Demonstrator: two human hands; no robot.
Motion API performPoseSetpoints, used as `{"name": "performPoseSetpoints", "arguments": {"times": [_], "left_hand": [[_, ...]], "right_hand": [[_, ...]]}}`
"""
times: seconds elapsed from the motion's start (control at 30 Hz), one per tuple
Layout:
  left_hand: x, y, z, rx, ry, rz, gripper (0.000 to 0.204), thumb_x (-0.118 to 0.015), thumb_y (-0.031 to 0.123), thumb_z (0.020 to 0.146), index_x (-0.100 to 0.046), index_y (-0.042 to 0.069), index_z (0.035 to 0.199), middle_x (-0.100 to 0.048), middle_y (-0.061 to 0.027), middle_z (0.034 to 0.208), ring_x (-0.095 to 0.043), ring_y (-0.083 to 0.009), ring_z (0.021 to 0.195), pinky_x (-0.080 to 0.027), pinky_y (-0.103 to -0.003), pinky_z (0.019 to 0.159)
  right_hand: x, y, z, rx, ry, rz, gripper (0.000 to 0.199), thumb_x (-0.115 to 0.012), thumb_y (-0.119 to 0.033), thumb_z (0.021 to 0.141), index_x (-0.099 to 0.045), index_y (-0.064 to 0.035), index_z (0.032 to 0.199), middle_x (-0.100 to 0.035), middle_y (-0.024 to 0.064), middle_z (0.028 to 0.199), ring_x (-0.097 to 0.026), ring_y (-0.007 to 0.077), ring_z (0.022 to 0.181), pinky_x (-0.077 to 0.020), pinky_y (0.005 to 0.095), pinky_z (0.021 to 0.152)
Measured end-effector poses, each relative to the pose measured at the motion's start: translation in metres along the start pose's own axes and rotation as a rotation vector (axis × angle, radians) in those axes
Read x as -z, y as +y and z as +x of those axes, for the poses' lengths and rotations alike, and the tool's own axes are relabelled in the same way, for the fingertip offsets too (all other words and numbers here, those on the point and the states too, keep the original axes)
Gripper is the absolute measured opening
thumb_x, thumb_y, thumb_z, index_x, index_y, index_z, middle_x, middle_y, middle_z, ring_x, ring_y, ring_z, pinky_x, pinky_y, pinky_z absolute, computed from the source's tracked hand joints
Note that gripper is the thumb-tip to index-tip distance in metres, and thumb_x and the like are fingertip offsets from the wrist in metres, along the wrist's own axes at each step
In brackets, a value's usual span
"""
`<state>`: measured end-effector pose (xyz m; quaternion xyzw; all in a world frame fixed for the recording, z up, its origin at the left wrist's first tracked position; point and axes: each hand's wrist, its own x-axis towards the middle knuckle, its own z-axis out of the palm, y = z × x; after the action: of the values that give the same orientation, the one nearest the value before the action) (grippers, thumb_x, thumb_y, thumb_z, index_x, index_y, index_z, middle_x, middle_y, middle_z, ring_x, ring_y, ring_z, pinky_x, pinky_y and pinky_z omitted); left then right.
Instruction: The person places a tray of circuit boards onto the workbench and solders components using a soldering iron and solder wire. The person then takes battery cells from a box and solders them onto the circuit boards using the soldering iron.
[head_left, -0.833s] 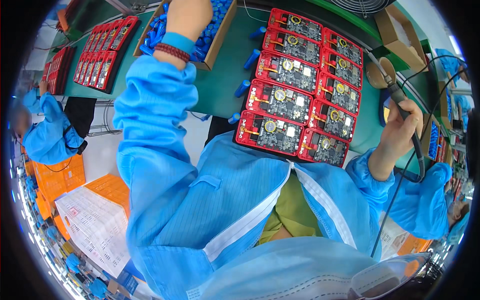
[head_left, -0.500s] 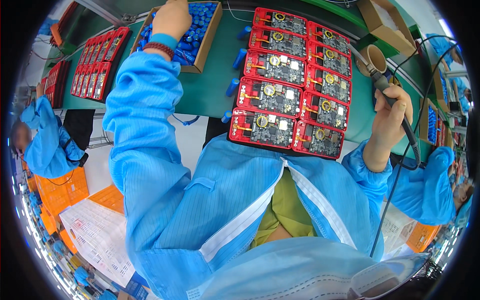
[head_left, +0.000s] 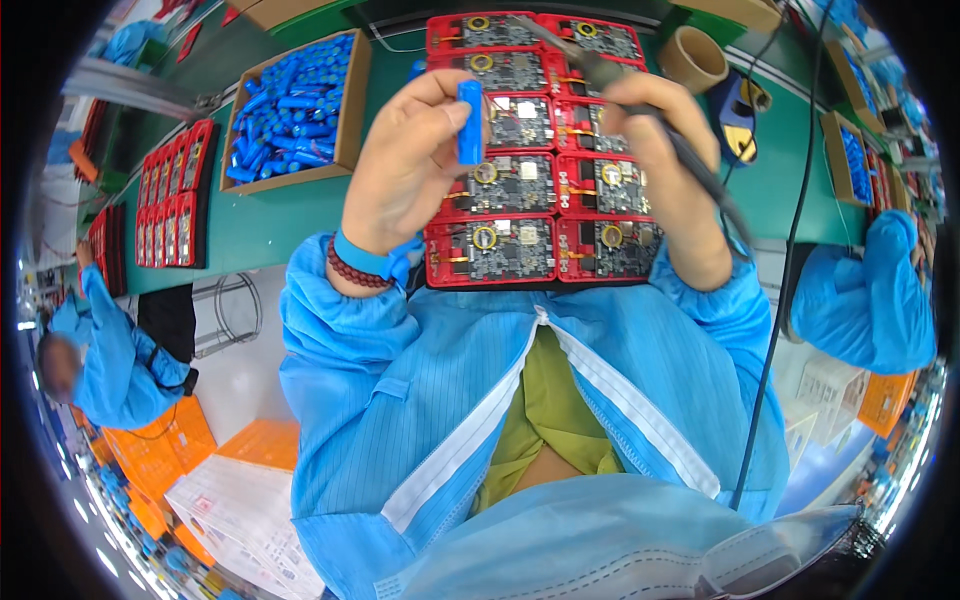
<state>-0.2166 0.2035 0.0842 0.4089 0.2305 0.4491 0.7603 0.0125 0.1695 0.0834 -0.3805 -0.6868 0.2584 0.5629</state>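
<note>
Between the thumb and fingers of my left hand (head_left: 408, 160) a blue cylindrical battery cell (head_left: 470, 125) stands upright, above the left column of red cases. My right hand (head_left: 672, 150) is wrapped round a soldering iron (head_left: 598, 70), whose tip points up and left over the far cases; motion blurs it. Below both hands, red cases (head_left: 432, 262) lie in two columns, each with a dark circuit board (head_left: 515, 188) that carries a yellow ring. My hands hide parts of the middle cases. Another blue cell (head_left: 416, 69) shows at the left edge of the far cases.
An open cardboard box (head_left: 353, 105) full of blue cells stands at left on the green table (head_left: 270, 222). More red cases (head_left: 172, 215) lie farther left. A brown round pot (head_left: 692, 60) and a soldering iron stand (head_left: 738, 125) are at right. A black cable (head_left: 790, 260) hangs at right.
My left hand has come from the box to above the cases with a blue cell in it. My right hand has swung the soldering iron left over the cases. The view has shifted.
</note>
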Motion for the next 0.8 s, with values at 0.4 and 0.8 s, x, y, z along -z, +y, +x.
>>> {"name": "performPoseSetpoints", "arguments": {"times": [0.4, 0.8], "left_hand": [[-0.032, -0.025, 0.002, 0.02, 0.002, 0.339, 0.019, -0.054, 0.01, 0.089, -0.05, 0.002, 0.106, -0.056, -0.0026, 0.084, -0.054, -0.0061, 0.067, -0.044, -0.018, 0.056], [-0.034, -0.03, 0.004, 0.013, 0.004, 0.341, 0.011, -0.05, 0.013, 0.093, -0.052, 0.002, 0.096, -0.058, -0.0032, 0.077, -0.056, -0.0073, 0.064, -0.045, -0.02, 0.056]], "right_hand": [[-0.013, -0.004, 0.001, 0.032, -0.031, -0.077, 0.022, -0.06, -0.001, 0.084, -0.058, -0.0083, 0.104, -0.06, 0.0056, 0.087, -0.06, 0.0117, 0.076, -0.0489, 0.0244, 0.063], [-0.007, -0.004, -0.005, 0.081, -0.055, -0.054, 0.025, -0.063, -0.001, 0.08, -0.057, -0.0073, 0.103, -0.061, 0.0061, 0.087, -0.059, 0.0134, 0.073, -0.0486, 0.0258, 0.062]]}}
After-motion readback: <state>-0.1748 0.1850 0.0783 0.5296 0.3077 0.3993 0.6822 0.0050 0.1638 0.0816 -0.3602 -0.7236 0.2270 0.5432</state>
